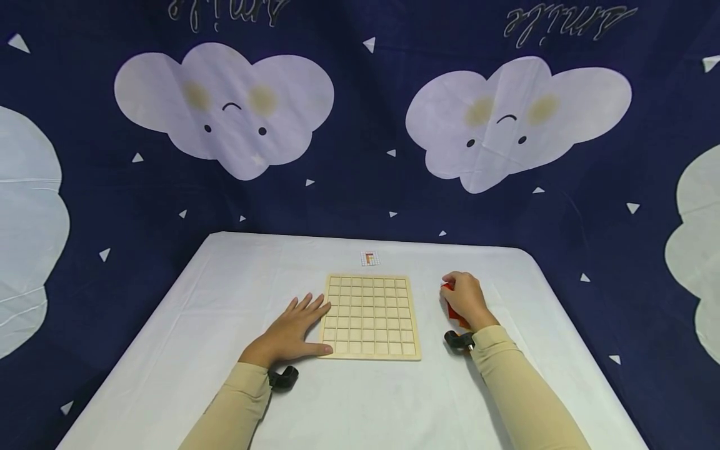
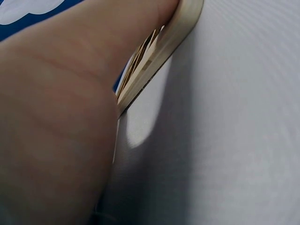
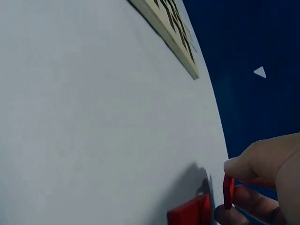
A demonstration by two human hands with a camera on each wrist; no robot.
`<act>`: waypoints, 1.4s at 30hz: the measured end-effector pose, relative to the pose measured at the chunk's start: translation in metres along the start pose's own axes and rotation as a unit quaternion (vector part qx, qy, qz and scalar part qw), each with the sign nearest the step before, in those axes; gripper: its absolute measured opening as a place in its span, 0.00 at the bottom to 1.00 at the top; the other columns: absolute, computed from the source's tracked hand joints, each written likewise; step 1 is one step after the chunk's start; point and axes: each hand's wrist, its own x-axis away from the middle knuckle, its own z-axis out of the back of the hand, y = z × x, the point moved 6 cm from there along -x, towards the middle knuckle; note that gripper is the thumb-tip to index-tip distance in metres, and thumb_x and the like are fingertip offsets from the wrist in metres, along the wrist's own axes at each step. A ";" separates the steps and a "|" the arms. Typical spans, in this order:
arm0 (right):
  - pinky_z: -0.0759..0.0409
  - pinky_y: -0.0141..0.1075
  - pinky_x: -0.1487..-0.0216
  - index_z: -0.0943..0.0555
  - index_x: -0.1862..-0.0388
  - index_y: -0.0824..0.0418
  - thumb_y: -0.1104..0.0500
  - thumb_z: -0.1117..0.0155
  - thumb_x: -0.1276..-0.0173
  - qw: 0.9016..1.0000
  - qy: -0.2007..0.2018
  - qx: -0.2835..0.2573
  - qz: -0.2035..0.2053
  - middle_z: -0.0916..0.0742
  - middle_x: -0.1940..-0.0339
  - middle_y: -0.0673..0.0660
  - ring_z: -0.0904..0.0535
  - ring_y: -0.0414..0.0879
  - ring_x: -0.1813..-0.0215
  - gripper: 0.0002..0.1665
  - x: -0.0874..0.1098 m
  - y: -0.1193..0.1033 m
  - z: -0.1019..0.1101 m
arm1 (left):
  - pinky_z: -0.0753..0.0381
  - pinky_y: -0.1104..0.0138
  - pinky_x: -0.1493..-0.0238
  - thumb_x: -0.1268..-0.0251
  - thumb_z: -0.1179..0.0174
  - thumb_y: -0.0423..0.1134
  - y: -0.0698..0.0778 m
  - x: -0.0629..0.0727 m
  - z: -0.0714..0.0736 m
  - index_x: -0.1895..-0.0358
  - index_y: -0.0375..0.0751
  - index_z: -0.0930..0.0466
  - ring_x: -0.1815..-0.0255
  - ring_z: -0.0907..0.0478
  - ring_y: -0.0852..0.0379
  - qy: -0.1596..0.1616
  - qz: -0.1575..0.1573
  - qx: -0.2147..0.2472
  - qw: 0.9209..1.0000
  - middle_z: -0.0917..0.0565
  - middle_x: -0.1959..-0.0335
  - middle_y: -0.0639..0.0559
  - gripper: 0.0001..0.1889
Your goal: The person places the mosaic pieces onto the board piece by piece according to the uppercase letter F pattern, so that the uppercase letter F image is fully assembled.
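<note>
Red tile is pinched by the right hand, near other red pieces, right of the wooden board. Left hand lies spread, touching the board's left edge.

Flat gridded board, left hand on edge, right hand pinching red tile

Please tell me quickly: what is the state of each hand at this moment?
Left hand: open, touching the left side of the wooden grid board.
Right hand: closed, pinching a red piece.
</note>
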 end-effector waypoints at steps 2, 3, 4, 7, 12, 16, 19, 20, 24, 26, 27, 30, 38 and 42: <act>0.20 0.55 0.42 0.13 0.45 0.71 0.65 0.30 0.32 1.000 -0.004 -0.006 0.007 0.12 0.51 0.67 0.18 0.62 0.48 0.17 0.000 -0.004 -0.002 | 0.63 0.47 0.18 0.42 0.39 0.78 0.000 0.000 0.000 0.15 0.47 0.40 0.15 0.59 0.42 -0.002 0.002 0.001 1.000 0.47 0.15 0.47 0.57; 0.20 0.55 0.44 0.14 0.45 0.71 0.65 0.30 0.32 1.000 -0.006 -0.009 0.009 0.12 0.51 0.66 0.18 0.61 0.49 0.17 0.000 -0.006 -0.003 | 0.63 0.47 0.18 0.42 0.39 0.79 0.000 0.001 -0.001 0.15 0.47 0.40 0.15 0.59 0.42 -0.002 0.002 0.001 1.000 0.47 0.15 0.47 0.57; 0.19 0.54 0.45 0.14 0.45 0.71 0.65 0.30 0.31 1.000 -0.007 -0.012 0.010 0.13 0.51 0.66 0.18 0.60 0.50 0.17 0.000 -0.008 -0.005 | 0.63 0.47 0.18 0.42 0.38 0.78 0.000 0.001 -0.001 0.15 0.47 0.40 0.15 0.59 0.42 -0.003 0.002 0.001 1.000 0.47 0.15 0.47 0.57; 0.19 0.52 0.47 0.14 0.45 0.70 0.66 0.30 0.31 1.000 -0.005 -0.018 0.023 0.13 0.53 0.64 0.18 0.58 0.52 0.17 -0.001 -0.016 -0.009 | 0.63 0.47 0.18 0.42 0.38 0.78 -0.001 0.002 -0.001 0.15 0.47 0.41 0.15 0.58 0.42 -0.004 0.002 0.000 1.000 0.47 0.15 0.47 0.57; 0.17 0.51 0.47 0.13 0.47 0.71 0.68 0.30 0.31 0.997 0.004 -0.029 0.070 0.13 0.55 0.63 0.15 0.56 0.54 0.15 -0.002 -0.033 -0.017 | 0.63 0.47 0.18 0.41 0.38 0.78 0.000 0.003 0.001 0.16 0.47 0.40 0.15 0.58 0.42 -0.001 0.004 0.001 1.000 0.46 0.15 0.47 0.57; 0.14 0.49 0.48 0.13 0.48 0.72 0.68 0.29 0.30 0.994 0.005 -0.037 0.102 0.13 0.55 0.63 0.13 0.55 0.54 0.14 -0.002 -0.048 -0.026 | 0.63 0.48 0.18 0.42 0.39 0.79 0.000 0.002 0.000 0.15 0.48 0.41 0.15 0.58 0.43 -0.006 0.010 -0.005 1.000 0.46 0.15 0.47 0.57; 0.14 0.47 0.48 0.13 0.48 0.70 0.68 0.28 0.30 0.993 0.002 -0.037 0.114 0.13 0.53 0.62 0.14 0.54 0.53 0.13 -0.001 -0.057 -0.032 | 0.62 0.47 0.18 0.42 0.38 0.78 0.001 0.002 0.001 0.16 0.47 0.40 0.15 0.57 0.42 -0.005 0.011 -0.003 1.000 0.46 0.15 0.46 0.57; 0.15 0.46 0.48 0.13 0.48 0.70 0.67 0.28 0.29 0.993 -0.001 -0.037 0.116 0.13 0.53 0.62 0.14 0.53 0.52 0.13 -0.001 -0.059 -0.035 | 0.62 0.47 0.18 0.42 0.37 0.78 0.002 0.001 0.001 0.16 0.47 0.40 0.15 0.57 0.42 -0.005 0.011 -0.003 1.000 0.46 0.15 0.46 0.57; 0.15 0.46 0.48 0.12 0.47 0.68 0.67 0.27 0.29 0.991 -0.015 -0.039 0.127 0.13 0.51 0.61 0.15 0.52 0.52 0.13 0.001 -0.070 -0.043 | 0.62 0.47 0.18 0.42 0.37 0.77 0.002 0.001 0.001 0.16 0.47 0.40 0.15 0.57 0.42 -0.003 0.008 0.000 1.000 0.46 0.15 0.46 0.57; 0.15 0.45 0.48 0.12 0.47 0.68 0.66 0.27 0.29 0.990 -0.024 -0.045 0.134 0.13 0.50 0.60 0.15 0.51 0.52 0.13 0.001 -0.077 -0.048 | 0.62 0.47 0.18 0.41 0.38 0.77 0.002 0.002 0.002 0.16 0.47 0.40 0.15 0.57 0.41 -0.003 0.006 -0.002 1.000 0.46 0.15 0.46 0.56; 0.15 0.45 0.48 0.12 0.47 0.68 0.67 0.27 0.29 0.989 -0.027 -0.048 0.140 0.13 0.50 0.60 0.15 0.51 0.53 0.13 0.001 -0.080 -0.050 | 0.63 0.47 0.18 0.41 0.38 0.78 0.002 0.002 0.002 0.16 0.47 0.40 0.15 0.57 0.41 -0.002 0.006 -0.003 1.000 0.46 0.15 0.46 0.56; 0.14 0.44 0.49 0.12 0.48 0.69 0.67 0.26 0.30 0.985 -0.034 -0.060 0.159 0.13 0.51 0.60 0.15 0.50 0.53 0.13 0.001 -0.087 -0.057 | 0.62 0.46 0.18 0.41 0.38 0.77 0.002 0.002 0.003 0.16 0.46 0.40 0.15 0.57 0.41 0.000 0.005 -0.002 1.000 0.45 0.15 0.45 0.56; 0.15 0.44 0.49 0.12 0.48 0.70 0.68 0.26 0.30 0.977 -0.043 -0.073 0.196 0.12 0.53 0.59 0.15 0.50 0.53 0.13 0.002 -0.104 -0.074 | 0.63 0.47 0.18 0.41 0.38 0.78 0.002 0.002 0.003 0.15 0.47 0.40 0.15 0.57 0.42 -0.001 0.004 -0.003 1.000 0.46 0.15 0.46 0.57; 0.15 0.43 0.49 0.12 0.47 0.69 0.67 0.26 0.30 0.975 -0.052 -0.077 0.203 0.12 0.52 0.58 0.15 0.50 0.53 0.13 0.003 -0.113 -0.078 | 0.63 0.47 0.18 0.41 0.38 0.78 0.002 0.002 0.004 0.16 0.47 0.40 0.15 0.57 0.41 0.001 0.002 -0.003 1.000 0.46 0.15 0.46 0.56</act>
